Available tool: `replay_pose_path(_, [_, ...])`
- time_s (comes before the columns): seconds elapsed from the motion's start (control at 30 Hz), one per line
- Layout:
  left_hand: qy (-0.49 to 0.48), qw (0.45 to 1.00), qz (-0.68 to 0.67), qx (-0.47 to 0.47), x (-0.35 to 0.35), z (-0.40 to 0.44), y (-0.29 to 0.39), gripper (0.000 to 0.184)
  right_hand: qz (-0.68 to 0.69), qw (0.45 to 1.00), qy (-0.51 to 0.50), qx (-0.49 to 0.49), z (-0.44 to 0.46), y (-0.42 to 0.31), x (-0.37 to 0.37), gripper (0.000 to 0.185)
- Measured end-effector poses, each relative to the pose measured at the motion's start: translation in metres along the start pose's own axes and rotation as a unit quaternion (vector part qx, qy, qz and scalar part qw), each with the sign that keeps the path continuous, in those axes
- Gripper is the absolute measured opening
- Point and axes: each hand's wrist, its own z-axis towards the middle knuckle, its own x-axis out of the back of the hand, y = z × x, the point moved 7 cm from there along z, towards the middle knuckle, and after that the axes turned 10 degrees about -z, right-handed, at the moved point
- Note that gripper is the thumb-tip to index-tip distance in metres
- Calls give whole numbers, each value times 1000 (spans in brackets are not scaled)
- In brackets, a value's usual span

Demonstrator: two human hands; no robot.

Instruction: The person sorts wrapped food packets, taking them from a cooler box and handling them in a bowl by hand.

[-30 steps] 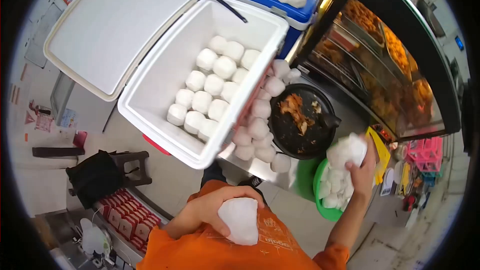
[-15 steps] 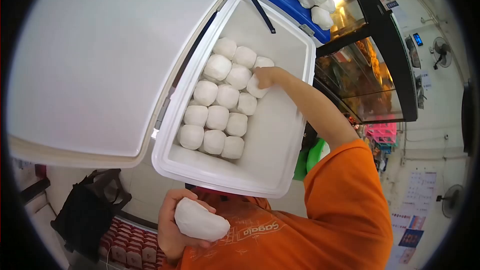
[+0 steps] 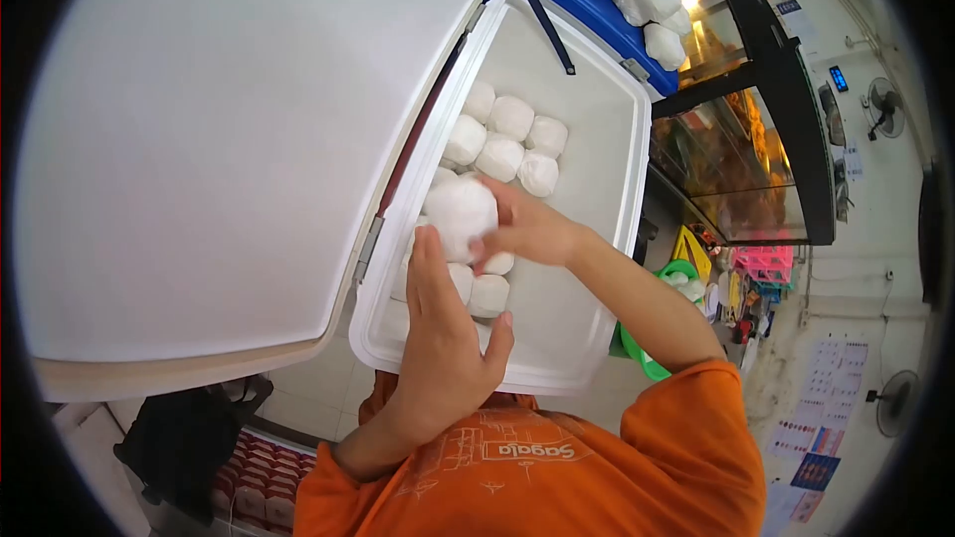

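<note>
A white paper-wrapped bundle [image 3: 461, 217] is raised above the others in the cooler box [image 3: 383, 323]. My right hand [image 3: 532, 226] grips it from the right side, fingers curved around its edge and slightly blurred. Just below, my left hand [image 3: 445, 343] is open, fingers stretched up and thumb apart; whether its fingertips touch the bundle I cannot tell. Similar wrapped bundles [image 3: 499, 156] lie in close rows on the left side of the white box, some hidden behind my hands.
The white lid [image 3: 229, 159] stands open to the left, with a dark strap [image 3: 537, 10] at the far end. More wrapped bundles rest on a blue surface [image 3: 597, 25] beyond. A lit glass display case [image 3: 731, 159] is at right, a black bag [image 3: 184, 438] lower left.
My left hand has risen from my chest to the box and opened, no longer holding a bundle. My right hand has left the far rows and now grips a bundle nearer me.
</note>
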Motion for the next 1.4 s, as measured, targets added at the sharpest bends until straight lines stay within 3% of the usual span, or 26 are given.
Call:
replay_pose_path(0.07, [-51, 998, -28, 11, 2, -7, 3, 86, -27, 992, 111, -46, 31, 22, 29, 69])
replay_pose_path(0.17, [-146, 988, -58, 5, 9, -23, 11, 73, -30, 980, 172, -97, 74, 77, 60, 67])
replay_pose_path(0.27, [-207, 976, -72, -22, 16, -36, 18, 63, -138, 950, 248, -133, 73, 87, 79, 60])
replay_pose_path(0.37, [-239, 968, -64, -54, 10, -43, 27, 58, -199, 923, 309, -115, 68, 83, 84, 47])
replay_pose_path(0.47, [-267, 958, -57, -86, -12, -38, 44, 53, -301, 870, 390, 19, 98, 103, 92, 33])
replay_pose_path(0.5, [-285, 952, -59, -96, -24, -37, 50, 53, -374, 839, 394, 43, 95, 91, 88, 28])
replay_pose_path(0.57, [-335, 931, -64, -129, -60, -37, 66, 52, -484, 833, 242, -114, 125, 99, 91, 28])
replay_pose_path(0.63, [-385, 906, -66, -162, -96, -45, 87, 52, -415, 850, 324, 20, 50, 50, 79, 29])
replay_pose_path(0.67, [-438, 877, -107, -165, -117, -52, 94, 52, -367, 853, 357, 102, -29, -12, 61, 28])
replay_pose_path(0.73, [-527, 819, -171, -151, -153, -67, 105, 51, -327, 781, 464, 260, -165, -49, 53, 23])
replay_pose_path(0.8, [-578, 773, -216, -147, -194, -82, 117, 46, -196, 732, 606, 244, -284, 8, 84, 17])
replay_pose_path(0.83, [-596, 757, -225, -144, -215, -89, 122, 46, -167, 635, 711, 253, -333, 61, 112, 18])
replay_pose_path(0.87, [-611, 744, -232, -140, -236, -96, 128, 46, -49, 641, 748, 165, -373, 138, 147, 19])
replay_pose_path(0.9, [-623, 746, -199, -125, -262, -101, 132, 45, -132, 598, 790, 39, -420, 200, 172, 22])
replay_pose_path(0.93, [-632, 750, -163, -110, -291, -104, 137, 45, -207, 533, 818, -57, -455, 308, 213, 31])
replay_pose_path(1.0, [-632, 762, -142, -33, -347, -114, 141, 43, -64, 492, 826, -267, -515, 501, 272, 64])
replay_pose_path(1.1, [-563, 791, -192, 140, -441, -129, 114, 36, 27, 456, 756, -469, -550, 542, 296, 74])
replay_pose_path(1.2, [-547, 776, -215, 229, -536, -143, 72, 34, -2, 511, 724, -463, -547, 558, 331, 78])
replay_pose_path(1.3, [-517, 792, -209, 249, -623, -134, 26, 34, -106, 535, 765, -342, -542, 536, 326, 72])
replay_pose_path(1.4, [-427, 836, -186, 291, -698, -110, -7, 42, -85, 584, 789, -170, -537, 535, 315, 68])
